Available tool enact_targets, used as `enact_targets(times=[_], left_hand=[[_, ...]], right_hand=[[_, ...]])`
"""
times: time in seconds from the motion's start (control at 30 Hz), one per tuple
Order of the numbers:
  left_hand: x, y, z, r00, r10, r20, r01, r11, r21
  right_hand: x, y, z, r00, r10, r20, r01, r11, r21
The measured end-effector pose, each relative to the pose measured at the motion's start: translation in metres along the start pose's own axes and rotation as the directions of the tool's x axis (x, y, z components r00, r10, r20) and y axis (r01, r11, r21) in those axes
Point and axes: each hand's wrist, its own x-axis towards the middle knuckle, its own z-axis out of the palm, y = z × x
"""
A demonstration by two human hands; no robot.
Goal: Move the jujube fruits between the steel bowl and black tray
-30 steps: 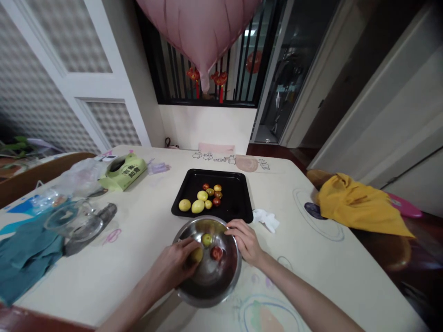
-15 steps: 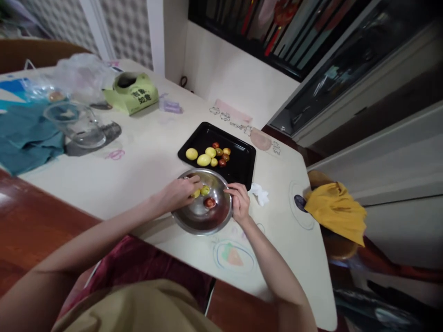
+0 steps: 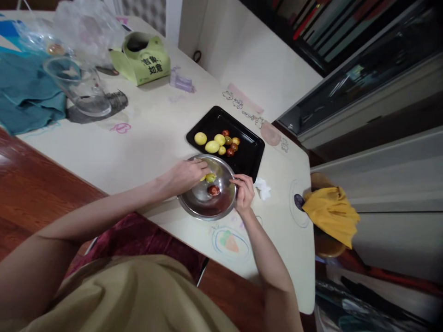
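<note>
On the tabletop (image 3: 152, 133), a black tray (image 3: 245, 133) lies just beyond the bowl (image 3: 195, 200). The right grip (image 3: 245, 193) pinches the bowl's rim; inside, the left grip (image 3: 187, 174) is closed on a mostly hidden yellow fruit (image 3: 203, 178), beside a green fruit (image 3: 211, 177) and near a red fruit (image 3: 213, 190).

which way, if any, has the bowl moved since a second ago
No, no clear move: the bowl still sits at the near edge of the tray, with the carrot drawing to its lower right.
</note>
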Motion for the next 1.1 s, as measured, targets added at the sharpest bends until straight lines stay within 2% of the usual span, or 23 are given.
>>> enact_targets(times=[0.17,0.33,0.43,0.67,0.83,0.97,1.1], left_hand=[[-0.003,-0.003,-0.006,1.0,0.017,-0.019,-0.018,1.0,-0.011],[-0.002,-0.012,-0.009,1.0,-0.014,-0.017,0.013,0.996,-0.084],[0.001,-0.018,-0.01,1.0,0.004,-0.03,-0.009,0.989,-0.149],[0.01,-0.021,-0.009,0.999,0.03,-0.025,-0.036,0.957,-0.289],[0.013,-0.016,-0.019,0.996,0.078,-0.05,-0.09,0.934,-0.347],[0.029,-0.022,-0.037,0.989,0.138,-0.045,-0.145,0.925,-0.351],[0.066,-0.049,-0.052,0.974,0.204,-0.102,-0.225,0.929,-0.293]], right_hand=[[0.002,0.002,0.005,0.999,-0.009,-0.05,0.011,0.999,0.034],[0.001,0.008,0.014,0.994,0.025,-0.103,-0.017,0.997,0.077],[0.001,0.011,0.015,0.989,0.102,-0.106,-0.088,0.988,0.128],[0.004,0.01,0.013,0.994,0.099,-0.046,-0.097,0.994,0.059],[0.005,0.008,0.009,0.981,0.19,0.034,-0.192,0.979,0.073],[0.006,0.007,0.008,0.969,0.24,0.057,-0.244,0.965,0.097],[0.007,0.008,0.01,0.982,0.186,0.025,-0.188,0.978,0.091]])
